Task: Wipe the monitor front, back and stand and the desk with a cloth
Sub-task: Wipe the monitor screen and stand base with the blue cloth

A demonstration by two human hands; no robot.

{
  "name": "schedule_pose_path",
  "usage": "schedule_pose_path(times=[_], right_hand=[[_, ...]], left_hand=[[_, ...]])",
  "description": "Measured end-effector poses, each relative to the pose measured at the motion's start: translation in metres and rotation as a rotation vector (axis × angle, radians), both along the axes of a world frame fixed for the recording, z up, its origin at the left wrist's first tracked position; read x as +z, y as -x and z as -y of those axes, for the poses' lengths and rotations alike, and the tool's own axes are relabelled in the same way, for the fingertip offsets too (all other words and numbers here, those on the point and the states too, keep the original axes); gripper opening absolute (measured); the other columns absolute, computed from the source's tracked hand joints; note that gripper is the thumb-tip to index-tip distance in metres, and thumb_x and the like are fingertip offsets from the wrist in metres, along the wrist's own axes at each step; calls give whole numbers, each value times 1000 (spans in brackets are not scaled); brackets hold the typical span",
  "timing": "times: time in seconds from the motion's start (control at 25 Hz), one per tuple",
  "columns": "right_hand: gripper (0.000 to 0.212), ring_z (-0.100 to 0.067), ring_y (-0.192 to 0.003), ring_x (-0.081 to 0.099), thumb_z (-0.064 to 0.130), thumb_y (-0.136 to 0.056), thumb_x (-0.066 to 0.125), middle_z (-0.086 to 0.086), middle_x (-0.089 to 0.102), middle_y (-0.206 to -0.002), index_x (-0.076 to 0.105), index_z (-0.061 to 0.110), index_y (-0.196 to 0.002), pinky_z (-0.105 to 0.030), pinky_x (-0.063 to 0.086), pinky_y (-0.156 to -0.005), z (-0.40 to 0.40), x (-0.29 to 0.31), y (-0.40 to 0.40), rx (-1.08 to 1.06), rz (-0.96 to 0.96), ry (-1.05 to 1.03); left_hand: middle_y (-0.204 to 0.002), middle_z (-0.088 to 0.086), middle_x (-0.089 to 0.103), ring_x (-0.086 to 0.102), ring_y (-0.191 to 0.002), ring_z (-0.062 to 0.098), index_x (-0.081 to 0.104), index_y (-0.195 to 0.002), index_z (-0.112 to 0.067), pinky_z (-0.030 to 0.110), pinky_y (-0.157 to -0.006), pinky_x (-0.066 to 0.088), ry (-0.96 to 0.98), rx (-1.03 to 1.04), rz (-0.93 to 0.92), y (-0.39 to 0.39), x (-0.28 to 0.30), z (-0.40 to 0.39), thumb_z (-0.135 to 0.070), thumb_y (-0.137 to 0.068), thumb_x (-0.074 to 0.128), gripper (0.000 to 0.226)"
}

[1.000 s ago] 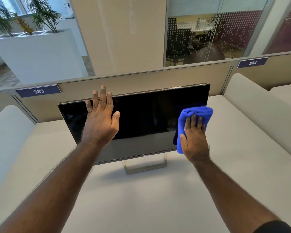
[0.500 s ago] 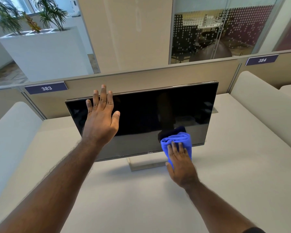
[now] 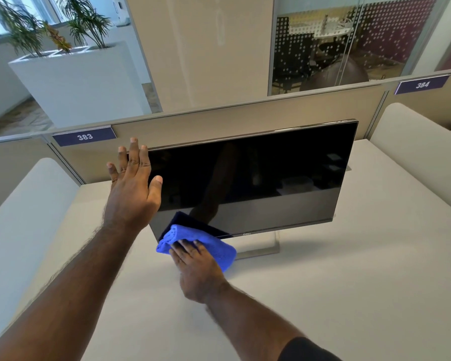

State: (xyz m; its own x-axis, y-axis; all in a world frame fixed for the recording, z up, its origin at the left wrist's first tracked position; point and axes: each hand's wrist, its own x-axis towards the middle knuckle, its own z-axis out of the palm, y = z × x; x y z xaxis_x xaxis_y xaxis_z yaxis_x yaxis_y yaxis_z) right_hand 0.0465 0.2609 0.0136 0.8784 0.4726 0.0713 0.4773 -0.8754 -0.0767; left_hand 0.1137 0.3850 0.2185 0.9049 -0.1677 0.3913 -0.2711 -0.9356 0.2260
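Since the earlier frames the right hand (image 3: 197, 272) has swept the cloth (image 3: 195, 242) from the monitor's right side down and across to its lower left corner. One monitor (image 3: 253, 178) stands on the pale desk (image 3: 336, 295), tilted back, its screen black and glossy, with a thin silver edge and a small logo on the bottom bezel; its silver stand (image 3: 258, 246) shows just right of the cloth. The single cloth is bright blue, bunched into a thick fold, lying against the bottom bezel under the right hand's straight fingers (image 3: 185, 250), which press on it rather than curl around it. Above and left of that hand, the left hand (image 3: 133, 188) lies flat against the screen's upper left corner, fingers straight and together, thumb spread. Two numbered plates, 383 (image 3: 85, 136) and 384 (image 3: 422, 85), sit on the partition (image 3: 219, 118) behind.
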Motion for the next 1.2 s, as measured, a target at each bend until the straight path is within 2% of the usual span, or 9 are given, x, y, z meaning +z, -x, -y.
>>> schedule_pose_path(times=[0.16,0.32,0.48,0.6,0.76,1.0,1.2], right_hand=[[64,-19,-138,38,30,-83,42,1,45,-150,45,14,-145,-41,18,-118,30,-11,4,-34,61,-34],[64,-20,-134,42,25,-77,55,0,52,-144,51,13,-141,-44,21,-115,108,-27,16,-141,93,-53],[67,-24,-142,30,21,-78,54,-4,46,-149,46,9,-144,-55,23,-115,188,-35,29,-341,117,2],[68,-26,-147,25,25,-84,48,-5,36,-156,38,7,-149,-56,21,-116,217,-30,32,-393,129,33],[75,-27,-147,24,34,-83,48,-4,31,-158,31,12,-152,-51,20,-118,190,-23,29,-344,103,-47],[70,-23,-143,31,29,-81,52,0,40,-154,40,13,-149,-45,18,-119,105,-21,17,-164,113,-128],[69,-21,-145,30,26,-83,54,0,39,-154,39,11,-148,-50,26,-116,135,-29,24,-271,98,-151]], left_hand=[[-163,-4,-16,-20,-147,17,0,-156,-18,44,-119,-11,7,7,5,-2,-1,-11,-37,-95,29,70],[-163,-4,-16,-20,-148,18,-1,-156,-19,45,-119,-10,10,6,6,-4,-1,-19,-37,-95,28,69],[-162,-5,-18,-21,-148,17,-2,-156,-19,46,-119,-10,8,-5,12,-4,-1,-21,-36,-95,28,70],[-162,-4,-18,-20,-148,18,-1,-156,-17,45,-119,-11,12,-2,15,-4,-1,-19,-36,-95,29,70],[-163,-2,-17,-19,-148,19,0,-156,-15,44,-118,-13,-1,5,26,-3,-1,-13,-36,-95,29,70],[-163,-1,-16,-19,-148,19,0,-156,-16,41,-118,-14,-16,-25,29,-5,0,2,-36,-95,29,70],[-162,-4,-19,-23,-147,15,-1,-156,-17,36,-116,-18,-13,-46,36,-5,2,16,-37,-95,27,70]])
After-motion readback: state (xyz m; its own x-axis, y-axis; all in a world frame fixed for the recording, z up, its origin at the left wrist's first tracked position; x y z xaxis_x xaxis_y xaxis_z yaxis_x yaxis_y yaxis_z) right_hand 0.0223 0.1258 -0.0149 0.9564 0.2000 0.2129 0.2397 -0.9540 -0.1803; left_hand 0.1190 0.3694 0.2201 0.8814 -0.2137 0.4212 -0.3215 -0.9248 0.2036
